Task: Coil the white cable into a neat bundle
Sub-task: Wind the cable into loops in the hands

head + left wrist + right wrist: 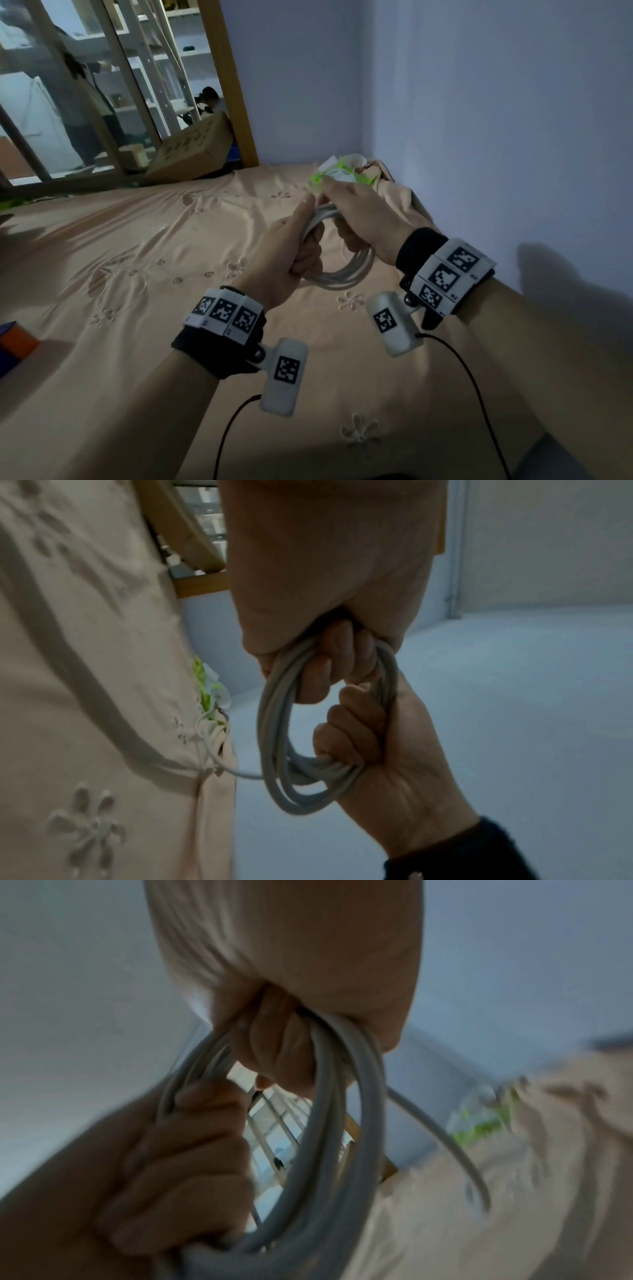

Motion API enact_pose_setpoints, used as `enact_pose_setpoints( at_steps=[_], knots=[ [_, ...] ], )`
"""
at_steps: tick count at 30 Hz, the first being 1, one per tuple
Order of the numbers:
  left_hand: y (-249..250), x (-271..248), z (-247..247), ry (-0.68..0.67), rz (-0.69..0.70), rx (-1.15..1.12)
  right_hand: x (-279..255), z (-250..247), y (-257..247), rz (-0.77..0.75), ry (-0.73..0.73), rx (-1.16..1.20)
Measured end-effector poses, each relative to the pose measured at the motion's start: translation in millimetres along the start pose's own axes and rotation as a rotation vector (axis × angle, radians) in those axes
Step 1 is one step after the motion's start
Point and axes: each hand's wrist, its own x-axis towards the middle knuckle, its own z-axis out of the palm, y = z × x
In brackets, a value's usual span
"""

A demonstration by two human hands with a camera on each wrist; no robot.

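The white cable (347, 278) is wound into a round coil of several loops, held in the air above the peach bedsheet (137, 260). My left hand (303, 251) grips the coil's left side with its fingers curled through the loops. My right hand (351, 236) grips the top right of the coil. In the left wrist view the coil (274, 739) hangs between the left hand (329, 658) and the right hand (363, 734), and a loose tail (240, 773) trails to the sheet. The blurred right wrist view shows the coil (329, 1150), the right hand (287, 1053) and the left hand (192, 1150).
A green and white packet (342, 175) lies in the bed's far corner beside crumpled cloth (394, 186). Walls close the right and far sides. A wooden post (233, 85) and a cardboard box (191, 154) stand at the far left. An orange and blue object (17, 342) sits at the left edge.
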Motion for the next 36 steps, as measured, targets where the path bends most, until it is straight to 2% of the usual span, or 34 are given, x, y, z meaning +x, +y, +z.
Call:
enact_pose_setpoints(
  at_steps=[2, 3, 6, 10, 16, 18, 22, 25, 28, 33, 36],
  knots=[
    [3.7, -0.8, 1.3, -0.024, -0.026, 0.097, -1.0, 1.6, -3.1, -0.037, -0.012, -0.211],
    [5.1, -1.6, 3.1, -0.027, -0.029, 0.116, -1.5, 1.7, -5.2, -0.026, -0.03, -0.231],
    [5.2, -2.0, 4.4, 0.007, 0.03, 0.046, -1.1, -0.3, -9.7, 0.059, -0.099, -0.03],
    [1.5, -2.1, 4.6, 0.081, 0.093, -0.145, -4.7, -3.0, -5.9, 0.101, -0.095, 0.298],
    [-5.8, -9.6, 7.6, 0.08, 0.11, -0.13, -9.1, 1.1, 6.4, 0.146, -0.039, 0.463],
    [-2.8, -9.8, 5.3, 0.048, 0.072, -0.064, -7.8, 0.1, 7.7, 0.115, -0.049, 0.375],
    [6.9, -9.9, 3.7, -0.036, -0.007, 0.176, -7.0, 0.2, 0.1, -0.063, -0.084, -0.129],
    [8.4, -9.7, 5.1, -0.049, -0.007, 0.181, -4.0, 0.3, -3.5, -0.083, -0.118, -0.21],
    [7.0, -7.9, 5.3, 0.013, 0.039, 0.097, -2.0, -1.5, -3.9, -0.012, -0.101, -0.088],
    [6.7, -4.5, 7.2, 0.122, 0.105, -0.181, -6.5, -6.1, 2.8, 0.14, -0.065, 0.404],
    [0.1, -5.8, 9.6, 0.155, 0.097, -0.277, -8.0, -1.8, 8.6, 0.178, -0.04, 0.518]
  ],
)
